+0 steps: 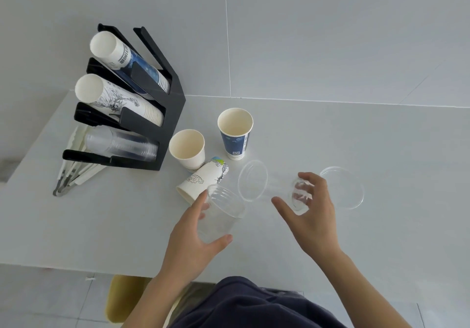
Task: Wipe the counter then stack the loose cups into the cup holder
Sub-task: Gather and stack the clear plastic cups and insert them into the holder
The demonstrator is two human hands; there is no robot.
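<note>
My left hand [195,233] is shut on a clear plastic cup [221,213], held tilted just above the white counter [101,226]. My right hand [309,215] grips the base of a second clear plastic cup [256,182] that lies on its side, mouth facing left. A third clear cup [343,187] lies behind my right hand. A white printed paper cup [203,177] lies on its side. A white paper cup [187,148] and a blue paper cup [235,133] stand upright. The black cup holder [167,109] at the left holds three slanted stacks: blue, white printed, clear.
Metal tongs and wrapped straws [73,172] lie under and in front of the cup holder. The counter's front edge runs just in front of my wrists, with a yellowish object [124,299] on the floor below. A grey tiled wall rises behind the counter.
</note>
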